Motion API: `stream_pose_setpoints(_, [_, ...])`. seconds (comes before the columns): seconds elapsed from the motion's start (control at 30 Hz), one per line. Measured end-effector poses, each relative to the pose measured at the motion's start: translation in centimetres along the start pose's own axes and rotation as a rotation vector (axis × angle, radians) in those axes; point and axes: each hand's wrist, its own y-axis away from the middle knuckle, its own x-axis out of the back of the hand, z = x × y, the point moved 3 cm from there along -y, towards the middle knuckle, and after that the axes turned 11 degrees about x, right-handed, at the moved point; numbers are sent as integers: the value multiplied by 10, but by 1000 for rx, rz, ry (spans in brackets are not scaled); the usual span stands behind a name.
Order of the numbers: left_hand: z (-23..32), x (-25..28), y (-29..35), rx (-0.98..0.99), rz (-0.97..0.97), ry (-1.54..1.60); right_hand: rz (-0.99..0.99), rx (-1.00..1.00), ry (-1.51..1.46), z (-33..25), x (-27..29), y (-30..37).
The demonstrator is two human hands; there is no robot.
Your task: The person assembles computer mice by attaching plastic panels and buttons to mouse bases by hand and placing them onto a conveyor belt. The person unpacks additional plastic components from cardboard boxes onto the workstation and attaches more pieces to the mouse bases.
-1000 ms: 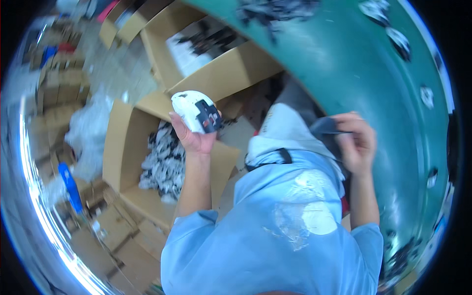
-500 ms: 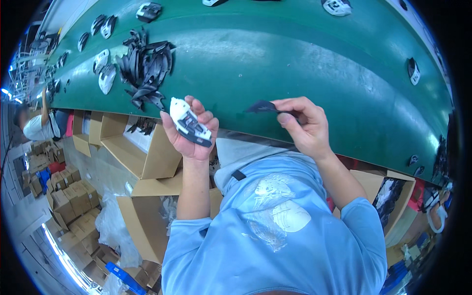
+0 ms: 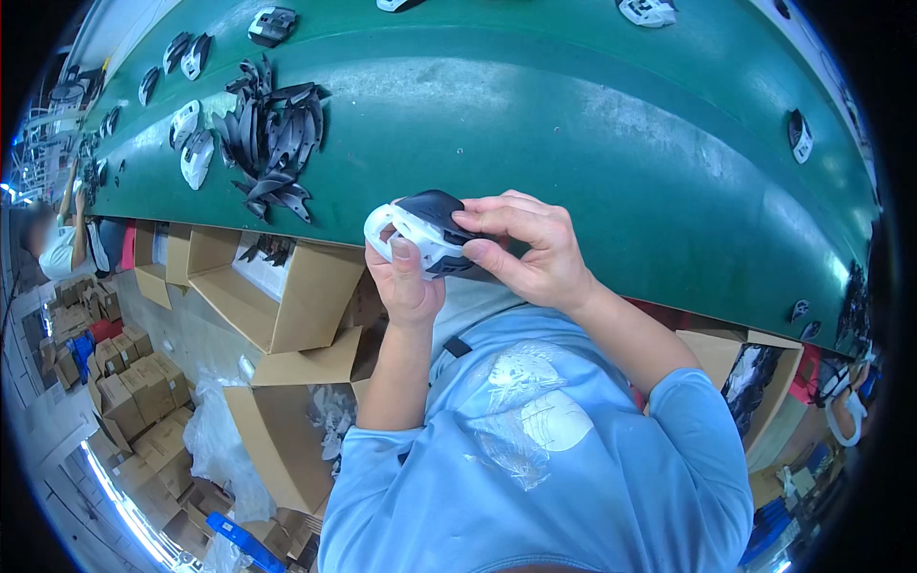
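Observation:
My left hand grips a white plastic shell with black inner parts, its thumb lying on the near side. A curved black plastic panel lies against the shell's upper right side. My right hand pinches the right end of that panel between thumb and fingers. Both hands meet just above the bench's near edge, in front of my body. Whether the panel is seated in the shell cannot be made out.
On the green bench lies a heap of black curved panels at left, beside white shells. More shells are scattered far off. Open cardboard boxes stand below the near edge. A person is at far left.
My hands have come together. The right hand has brought the black panel leftward onto the shell, and the left hand has turned the shell and shifted slightly right.

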Motion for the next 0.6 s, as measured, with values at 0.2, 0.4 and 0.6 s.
stream_pose_setpoints(0.2, [-1,-2,1,29,-3,11,-54,57,49,-1,9,-4])
stream_pose_setpoints(0.4, [-4,-23,0,36,89,-18,-137,-113,47,0,6,4])
stream_pose_setpoints(0.6, [-18,-52,3,156,65,164,-100,188,230,1,23,1])
